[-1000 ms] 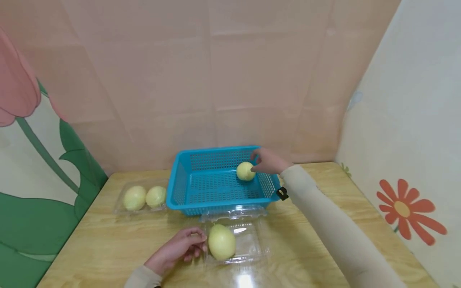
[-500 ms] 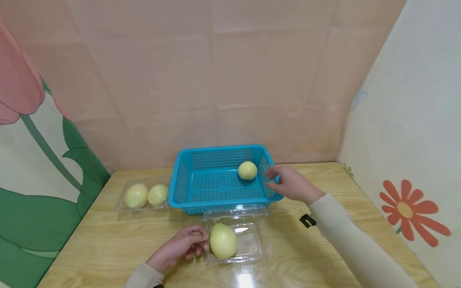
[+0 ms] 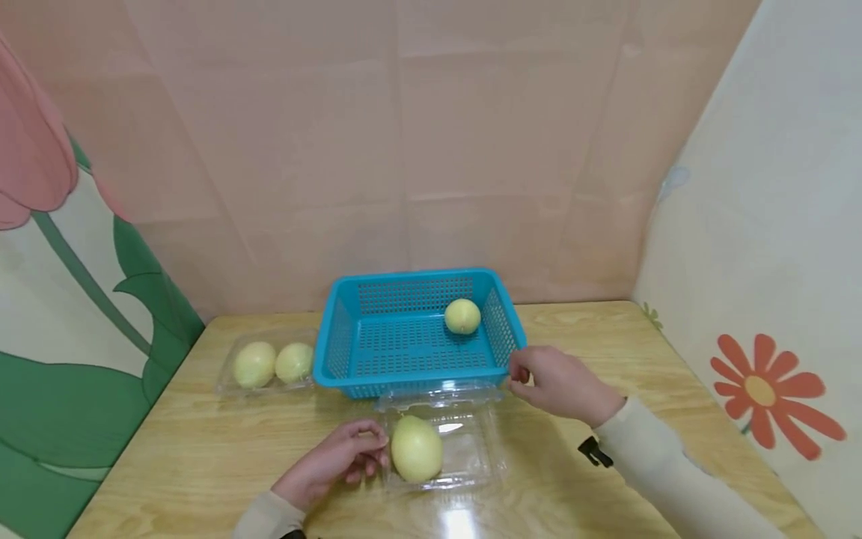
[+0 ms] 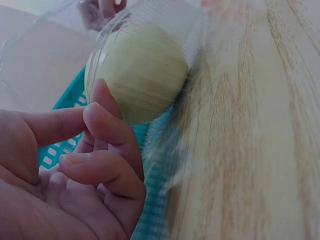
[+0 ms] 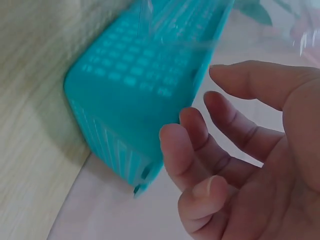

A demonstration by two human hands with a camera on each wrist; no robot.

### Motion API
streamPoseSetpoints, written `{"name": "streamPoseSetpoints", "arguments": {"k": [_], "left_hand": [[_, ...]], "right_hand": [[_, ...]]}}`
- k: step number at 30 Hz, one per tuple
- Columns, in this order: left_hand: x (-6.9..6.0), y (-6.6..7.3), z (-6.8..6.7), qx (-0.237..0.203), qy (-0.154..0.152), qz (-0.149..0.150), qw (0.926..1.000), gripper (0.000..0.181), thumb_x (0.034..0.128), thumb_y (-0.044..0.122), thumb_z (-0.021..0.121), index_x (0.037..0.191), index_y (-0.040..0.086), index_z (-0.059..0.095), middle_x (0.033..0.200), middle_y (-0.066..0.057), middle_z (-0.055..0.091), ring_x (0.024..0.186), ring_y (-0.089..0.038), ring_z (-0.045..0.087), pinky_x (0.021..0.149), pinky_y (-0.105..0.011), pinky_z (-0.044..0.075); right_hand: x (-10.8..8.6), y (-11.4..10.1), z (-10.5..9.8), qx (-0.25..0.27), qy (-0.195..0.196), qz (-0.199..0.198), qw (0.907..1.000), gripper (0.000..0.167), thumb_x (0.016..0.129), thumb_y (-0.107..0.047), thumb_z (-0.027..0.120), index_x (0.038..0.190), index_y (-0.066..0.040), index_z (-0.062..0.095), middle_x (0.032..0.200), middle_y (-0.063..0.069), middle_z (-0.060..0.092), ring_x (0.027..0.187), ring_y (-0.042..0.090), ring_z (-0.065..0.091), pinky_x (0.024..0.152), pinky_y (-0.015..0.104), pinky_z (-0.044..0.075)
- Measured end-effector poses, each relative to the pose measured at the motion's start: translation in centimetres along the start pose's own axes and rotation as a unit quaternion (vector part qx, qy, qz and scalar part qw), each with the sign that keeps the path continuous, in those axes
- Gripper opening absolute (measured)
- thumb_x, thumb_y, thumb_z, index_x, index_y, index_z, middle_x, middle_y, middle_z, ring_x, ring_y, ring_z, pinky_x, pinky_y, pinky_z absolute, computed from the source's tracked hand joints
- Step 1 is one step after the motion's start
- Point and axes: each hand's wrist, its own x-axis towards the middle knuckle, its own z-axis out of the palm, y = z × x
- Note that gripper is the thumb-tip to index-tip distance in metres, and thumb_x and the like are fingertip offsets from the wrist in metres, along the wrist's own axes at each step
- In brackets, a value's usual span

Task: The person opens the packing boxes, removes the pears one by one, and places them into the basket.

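Observation:
A pale yellow-green pear (image 3: pixel 416 451) lies in the left half of an opened clear plastic clamshell box (image 3: pixel 468 453) on the table. My left hand (image 3: pixel 342 458) pinches the box's left edge between thumb and fingertip; in the left wrist view the pear (image 4: pixel 142 70) shows through the plastic just beyond. Beside the front right corner of a blue perforated basket (image 3: pixel 411 379), my right hand (image 3: pixel 562 382) has loosely bent fingers. The right wrist view shows its thumb and fingertips apart, nothing between them. Inside the basket, one similar round fruit (image 3: pixel 462 317) sits near the right wall.
Left of the basket stands a second clear plastic box (image 3: pixel 232 374) with two pale fruits (image 3: pixel 272 364). A draped cloth backdrop (image 3: pixel 431 150) closes the table's back, and a flower-printed panel (image 3: pixel 754 224) stands at the right. The wooden tabletop (image 3: pixel 579 479) extends to the right.
My right hand has left the fruit in the basket, coming out to the right and then down towards the front corner. The left hand stays at the box edge.

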Motion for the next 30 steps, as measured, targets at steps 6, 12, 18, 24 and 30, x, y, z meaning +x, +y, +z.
{"name": "streamPoseSetpoints", "arguments": {"k": [6, 12, 18, 24, 30], "left_hand": [[-0.1, 0.2, 0.1, 0.001, -0.001, -0.003, 1.0000, 0.011, 0.0970, 0.017, 0.060, 0.095, 0.007, 0.059, 0.076, 0.001, 0.067, 0.058, -0.006, 0.051, 0.044, -0.017, 0.032], [0.0, 0.1, 0.0, 0.001, -0.003, -0.005, 1.0000, 0.010, 0.0967, 0.018, 0.060, 0.094, 0.009, 0.058, 0.075, 0.001, 0.067, 0.057, -0.006, 0.051, 0.045, -0.017, 0.031], [0.0, 0.1, 0.0, 0.004, -0.004, 0.001, 1.0000, 0.011, 0.0967, 0.018, 0.060, 0.095, 0.008, 0.058, 0.076, 0.001, 0.066, 0.058, -0.006, 0.051, 0.044, -0.017, 0.032], [0.0, 0.2, 0.0, 0.004, -0.006, 0.006, 1.0000, 0.011, 0.0969, 0.017, 0.059, 0.095, 0.006, 0.059, 0.075, 0.001, 0.066, 0.057, -0.005, 0.051, 0.043, -0.016, 0.032], [0.1, 0.3, 0.1, 0.000, -0.011, 0.008, 0.9999, 0.010, 0.0971, 0.017, 0.059, 0.095, 0.007, 0.059, 0.075, 0.002, 0.066, 0.057, -0.005, 0.051, 0.043, -0.016, 0.032]], "right_hand": [[-1.1, -1.0, 0.4, 0.019, -0.067, -0.005, 0.9976, 0.015, 0.090, -0.017, 0.070, 0.078, -0.021, 0.061, 0.068, -0.013, 0.051, 0.061, 0.003, 0.045, 0.054, 0.023, 0.041], [-1.8, -2.7, 1.0, 0.079, -0.151, 0.013, 0.9853, 0.012, 0.090, -0.030, 0.072, 0.086, -0.021, 0.066, 0.067, -0.010, 0.053, 0.059, 0.004, 0.046, 0.053, 0.025, 0.042], [-1.7, -4.4, 2.6, 0.109, -0.159, -0.027, 0.9808, 0.026, 0.086, -0.029, 0.074, 0.106, -0.014, 0.065, 0.073, -0.011, 0.056, 0.064, 0.002, 0.050, 0.057, 0.023, 0.045], [-0.9, -6.4, 4.0, 0.077, -0.108, -0.054, 0.9897, 0.043, 0.080, -0.034, 0.077, 0.114, -0.011, 0.064, 0.077, -0.008, 0.061, 0.066, 0.001, 0.051, 0.058, 0.022, 0.044], [0.1, -8.1, 4.8, 0.062, -0.100, -0.036, 0.9925, 0.058, 0.078, -0.044, 0.078, 0.120, -0.008, 0.062, 0.088, 0.000, 0.068, 0.072, 0.006, 0.058, 0.058, 0.023, 0.046]]}}
